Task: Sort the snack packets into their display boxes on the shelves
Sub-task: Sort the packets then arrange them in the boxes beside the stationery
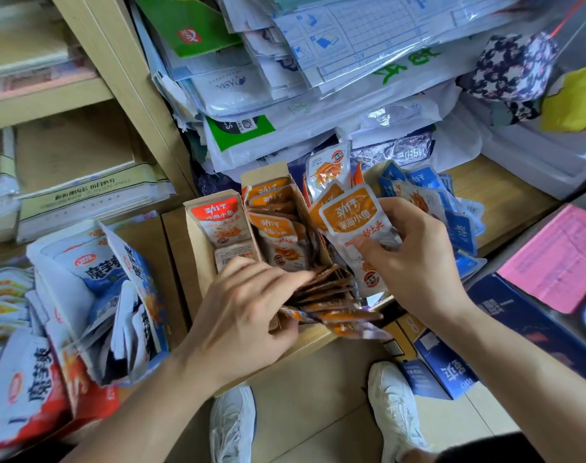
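Orange row mid-fill: right hand pinches an orange packet at 3 o'clock of the display box, left hand grips the packet stack at 6 o'clock; next, probably open a gap and slot it in upright.

The held packet was orange over silver; the boxed packet at nine o'clock red-topped; the heap at three o'clock blue. The cloth seemed navy, pale-starred.
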Demonstrator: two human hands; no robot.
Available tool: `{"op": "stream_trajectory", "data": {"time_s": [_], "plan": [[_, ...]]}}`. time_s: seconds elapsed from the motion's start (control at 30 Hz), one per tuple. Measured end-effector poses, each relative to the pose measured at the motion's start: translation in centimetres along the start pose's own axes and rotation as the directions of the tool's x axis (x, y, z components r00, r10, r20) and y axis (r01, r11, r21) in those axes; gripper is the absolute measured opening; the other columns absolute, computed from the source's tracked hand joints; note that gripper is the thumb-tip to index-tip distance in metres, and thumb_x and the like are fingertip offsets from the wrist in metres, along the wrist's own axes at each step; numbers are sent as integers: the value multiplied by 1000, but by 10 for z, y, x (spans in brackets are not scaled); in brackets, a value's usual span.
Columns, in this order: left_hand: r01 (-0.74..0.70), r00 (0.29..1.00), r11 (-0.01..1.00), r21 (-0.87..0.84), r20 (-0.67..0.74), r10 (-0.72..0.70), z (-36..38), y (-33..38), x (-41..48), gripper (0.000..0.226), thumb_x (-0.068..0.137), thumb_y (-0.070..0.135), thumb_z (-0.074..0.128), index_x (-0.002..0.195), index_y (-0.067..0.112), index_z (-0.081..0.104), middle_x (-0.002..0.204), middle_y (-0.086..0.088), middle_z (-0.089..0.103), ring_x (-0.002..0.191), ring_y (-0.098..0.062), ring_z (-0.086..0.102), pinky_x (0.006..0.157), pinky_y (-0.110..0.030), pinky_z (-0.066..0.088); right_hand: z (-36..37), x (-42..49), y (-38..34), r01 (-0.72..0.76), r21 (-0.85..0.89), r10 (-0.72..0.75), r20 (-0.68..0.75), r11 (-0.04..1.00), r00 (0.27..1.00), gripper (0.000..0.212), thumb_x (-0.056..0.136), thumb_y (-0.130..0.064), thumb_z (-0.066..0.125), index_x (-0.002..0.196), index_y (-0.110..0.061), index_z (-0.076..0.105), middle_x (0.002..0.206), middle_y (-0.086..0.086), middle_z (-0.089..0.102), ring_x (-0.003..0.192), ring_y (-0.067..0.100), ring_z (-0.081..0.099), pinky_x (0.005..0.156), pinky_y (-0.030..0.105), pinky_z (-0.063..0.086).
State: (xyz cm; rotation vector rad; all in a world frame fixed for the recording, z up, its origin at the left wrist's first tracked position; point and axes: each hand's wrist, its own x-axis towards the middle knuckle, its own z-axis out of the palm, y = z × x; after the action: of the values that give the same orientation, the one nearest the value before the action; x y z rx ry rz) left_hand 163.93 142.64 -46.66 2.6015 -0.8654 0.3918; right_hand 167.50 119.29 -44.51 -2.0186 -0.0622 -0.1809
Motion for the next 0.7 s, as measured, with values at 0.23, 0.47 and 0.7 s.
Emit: {"op": "stream_trajectory", "data": {"time_s": [0.23,0.47,0.7], "plan": [[207,978,978,28,-31,-207,1,-2,16,88,72,82,62,135,20,61,120,5,67,111,-18,55,93,-33,33,1,0,3,12,-9,-12,-6,1000,1000,32,88,-16,75,118,-19,65,108,-11,72,99,4,69,77,33,62],[244,966,955,170,41,-254,1,-14,33,119,60,92,57,154,21,39,157,3,38,138,-23,33,102,-40,25,2,-1,2,46,4,-46,-10,999,999,30,89,-9,73,115,-21,66,104,-14,72,99,2,68,77,31,62],[111,994,986,121,-37,-107,1,-17,28,63,69,79,67,105,28,75,101,9,60,103,-18,50,90,-35,28,1,1,3,52,43,-50,-46,998,998,31,90,-6,70,117,-20,66,103,-13,72,99,6,69,74,38,62]]}}
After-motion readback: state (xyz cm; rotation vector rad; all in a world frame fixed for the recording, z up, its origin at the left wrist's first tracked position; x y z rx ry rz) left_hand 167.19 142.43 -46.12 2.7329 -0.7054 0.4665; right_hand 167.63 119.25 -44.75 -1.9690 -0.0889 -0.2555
